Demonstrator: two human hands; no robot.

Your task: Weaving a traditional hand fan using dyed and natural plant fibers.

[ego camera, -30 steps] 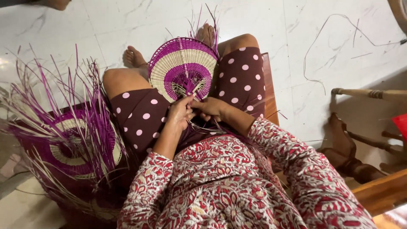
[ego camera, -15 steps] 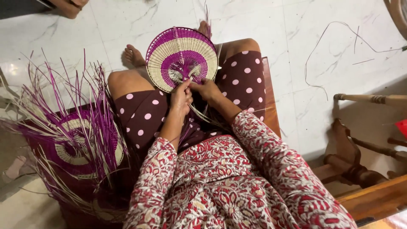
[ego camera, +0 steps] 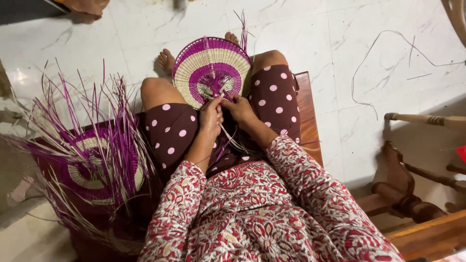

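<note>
Both the left hand [ego camera: 210, 116] and right hand [ego camera: 239, 107] pinched loose strands at the woven fan [ego camera: 211, 65], best kept taut over the lap.

You hold a round woven fan [ego camera: 211, 68] between your knees, tilted up on its lower edge. It carries alternating purple and cream bands around a purple centre. Loose purple and cream strands [ego camera: 228, 138] trail from its base toward your lap, unwoven and splayed.
</note>
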